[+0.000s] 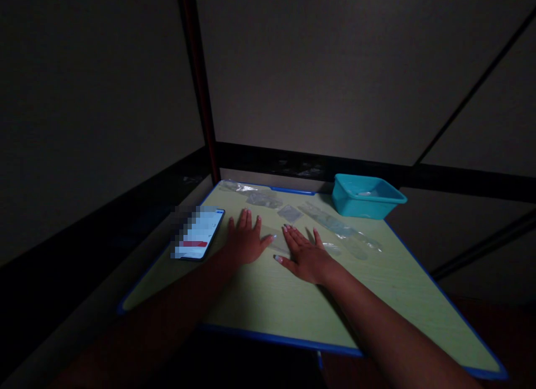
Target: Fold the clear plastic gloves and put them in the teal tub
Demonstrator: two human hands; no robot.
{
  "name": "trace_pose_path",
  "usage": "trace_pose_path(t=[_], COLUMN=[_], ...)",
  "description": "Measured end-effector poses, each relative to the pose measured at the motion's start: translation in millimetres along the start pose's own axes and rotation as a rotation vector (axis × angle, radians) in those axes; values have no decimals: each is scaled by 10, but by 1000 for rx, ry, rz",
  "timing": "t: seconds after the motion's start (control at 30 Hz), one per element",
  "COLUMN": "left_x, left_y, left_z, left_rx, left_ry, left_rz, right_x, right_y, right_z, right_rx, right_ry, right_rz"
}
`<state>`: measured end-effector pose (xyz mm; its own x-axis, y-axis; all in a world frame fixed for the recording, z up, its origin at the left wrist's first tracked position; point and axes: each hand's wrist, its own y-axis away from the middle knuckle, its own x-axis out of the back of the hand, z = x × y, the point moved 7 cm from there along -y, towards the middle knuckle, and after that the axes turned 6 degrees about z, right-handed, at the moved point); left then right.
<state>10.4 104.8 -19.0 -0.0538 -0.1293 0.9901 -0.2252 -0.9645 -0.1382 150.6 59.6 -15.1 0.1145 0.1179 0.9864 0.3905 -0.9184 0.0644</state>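
Observation:
My left hand point(245, 241) lies palm down with its fingers spread, just right of a phone point(203, 235) with a lit screen. My right hand point(307, 259) is also flat and spread, its fingertips over the edge of a clear plastic piece point(276, 239) between the hands. Neither hand grips anything. Beyond them sits a small square clear packet point(290, 213). A long clear plastic wrapper point(335, 224) stretches to the right of it, and a crumpled clear bag point(263, 200) lies behind my left hand.
The light table point(268, 305) has a blue edge. A turquoise basket point(364, 205) stands at its back right corner, with something pale inside. Another clear wrapper point(238, 187) lies at the back left. Dark-trimmed walls rise behind and to the left.

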Motion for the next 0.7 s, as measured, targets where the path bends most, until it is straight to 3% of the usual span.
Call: trace_pose_path(t=[0.17,0.33,0.53,0.7], left_x=[78,54,19,83], left_y=[39,87,13,-29], left_z=[103,218,62,-88], left_rx=[-98,-221,-99,72], left_ry=[72,174,105,-33], left_rz=[36,-14,-10,92], right_x=[-15,-4,0,-7], right_y=[-4,5,1,-5], right_z=[3,-10,-6,-2], right_rx=[1,6,2,1], right_ry=[18,14,2,6], right_rz=[-4,-8,-11,-7])
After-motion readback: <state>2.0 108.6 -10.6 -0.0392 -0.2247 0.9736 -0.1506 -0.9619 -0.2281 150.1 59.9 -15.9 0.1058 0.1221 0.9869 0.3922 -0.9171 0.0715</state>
